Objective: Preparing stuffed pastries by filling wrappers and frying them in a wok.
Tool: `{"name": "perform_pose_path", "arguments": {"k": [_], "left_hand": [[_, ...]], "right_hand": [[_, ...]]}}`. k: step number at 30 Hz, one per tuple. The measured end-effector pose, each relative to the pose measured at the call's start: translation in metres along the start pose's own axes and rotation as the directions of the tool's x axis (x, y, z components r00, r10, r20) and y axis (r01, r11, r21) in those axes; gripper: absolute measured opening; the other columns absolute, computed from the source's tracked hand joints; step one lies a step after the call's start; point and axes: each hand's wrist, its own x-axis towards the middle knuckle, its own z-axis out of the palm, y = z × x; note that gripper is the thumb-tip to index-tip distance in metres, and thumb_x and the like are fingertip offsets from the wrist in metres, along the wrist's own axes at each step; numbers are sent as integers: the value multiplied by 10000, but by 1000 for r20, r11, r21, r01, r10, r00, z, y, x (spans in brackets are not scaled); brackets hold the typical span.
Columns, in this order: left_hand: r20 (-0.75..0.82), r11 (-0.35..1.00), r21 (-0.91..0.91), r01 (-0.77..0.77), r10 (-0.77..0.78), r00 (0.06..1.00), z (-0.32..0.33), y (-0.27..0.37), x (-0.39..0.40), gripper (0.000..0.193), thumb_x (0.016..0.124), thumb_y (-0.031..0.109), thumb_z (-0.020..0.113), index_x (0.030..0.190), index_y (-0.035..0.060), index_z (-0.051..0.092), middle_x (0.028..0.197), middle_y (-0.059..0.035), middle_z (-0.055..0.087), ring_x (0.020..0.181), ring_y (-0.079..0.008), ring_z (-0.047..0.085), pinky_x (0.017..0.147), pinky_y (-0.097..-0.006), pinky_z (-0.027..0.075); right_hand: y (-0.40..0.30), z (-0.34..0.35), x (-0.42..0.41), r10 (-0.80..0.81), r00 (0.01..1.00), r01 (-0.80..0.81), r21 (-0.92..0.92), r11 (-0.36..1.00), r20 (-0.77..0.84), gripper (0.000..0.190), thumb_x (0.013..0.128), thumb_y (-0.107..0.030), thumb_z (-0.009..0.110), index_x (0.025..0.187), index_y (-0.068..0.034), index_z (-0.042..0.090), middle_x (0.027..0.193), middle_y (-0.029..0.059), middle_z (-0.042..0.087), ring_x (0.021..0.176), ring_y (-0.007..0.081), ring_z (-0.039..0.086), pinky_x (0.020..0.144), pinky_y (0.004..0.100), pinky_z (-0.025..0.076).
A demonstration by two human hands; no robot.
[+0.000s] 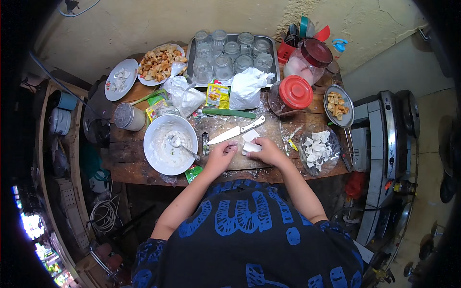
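My right hand pinches a white square dough wrapper over a wooden cutting board. Another white wrapper piece lies just beyond it. My left hand is at the board's near side, fingers curled; whether anything small is between them is hard to see. A knife with a pale handle rests across the board, its tip close to my left hand. Left of that hand stands a white bowl of pale paste with a metal spoon in it. Folded wrappers fill a clear plate on the right.
Behind the board are a green leaf stalk, white plastic bags, a red-lidded jar and a metal tray of upturned glasses. Fried pieces heap a plate at back left. A strainer holds more at the right edge.
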Motion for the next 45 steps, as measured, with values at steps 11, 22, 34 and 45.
{"name": "perform_pose_path", "arguments": {"k": [11,22,34,45], "left_hand": [[-45,895,-445,21,-46,998,0,78,-8,190,817,112,597,949,-24,590,825,-24,594,735,-58,531,646,-191,429],[-104,812,-119,-572,562,820,-31,144,-43,210,662,-39,668,867,3,650,834,-98,604,763,-173,589,675,-255,460],[-42,754,9,-657,656,753,-40,172,-54,239,629,-18,696,862,9,652,778,-108,612,738,-212,604,648,-275,477],[17,827,-552,-103,135,991,-23,168,-49,314,727,-24,651,1009,-86,527,923,-83,575,859,-128,572,745,-246,486]], "right_hand": [[-60,-1,-39,111,979,85,841,534,-169,210,802,-102,606,978,7,567,881,36,595,740,80,551,638,213,464],[-110,-33,-79,-570,589,775,201,599,-573,218,623,41,679,835,-7,658,763,72,600,699,169,549,635,269,438],[-135,-47,-98,-701,514,832,88,548,-495,253,573,26,705,821,-6,664,758,83,599,664,187,540,595,269,423],[-146,-29,-94,-110,869,478,758,444,-483,184,757,-23,641,925,34,593,869,62,594,803,102,556,736,234,457]]}}
